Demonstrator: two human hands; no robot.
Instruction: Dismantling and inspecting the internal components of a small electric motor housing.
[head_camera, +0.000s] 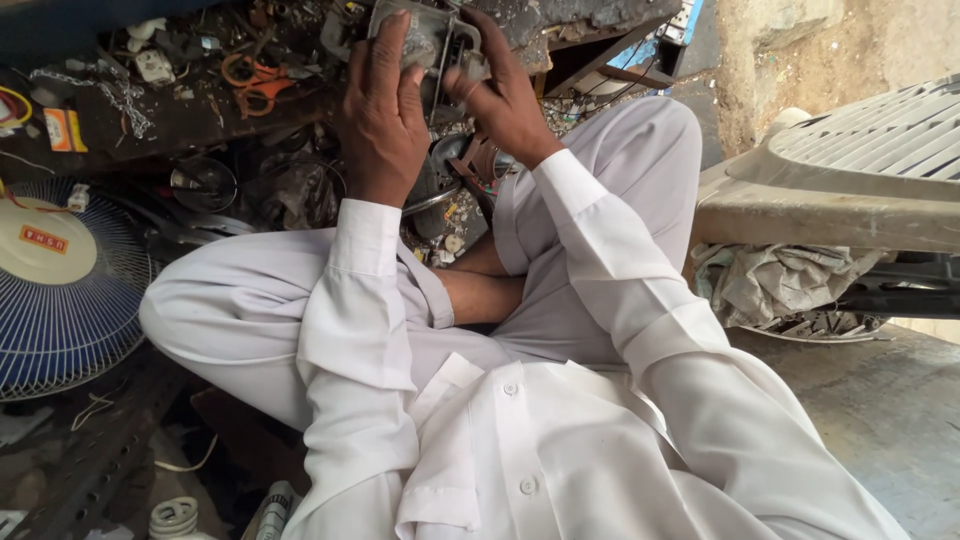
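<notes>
Cut off by the top edge: the upper part of a grey, scuffed metal device casing, so its full shape cannot be told. Hidden too, most of its face, behind fingers. Held up at the top centre of the view, above the knees of a cross-legged sitter in white cloth, over a dark cluttered workbench. Dull, worn, with a dark opening or slot on its right side; finer detail too small to make out.

Left hand laid flat over the casing's left half, fingers stretched upward and pressed against it, back of the hand toward the camera. Right hand curled at the casing's right edge, thumb and bent fingers pinching something small there; what exactly, hard to tell.

Below the hands, a jumble of wires, springs and small metal parts, mostly indistinct. At far left, a blue wire fan guard with pale round hub, partly out of frame. At right, a beige ribbed plastic chair seat, with crumpled grey cloth beneath it.
</notes>
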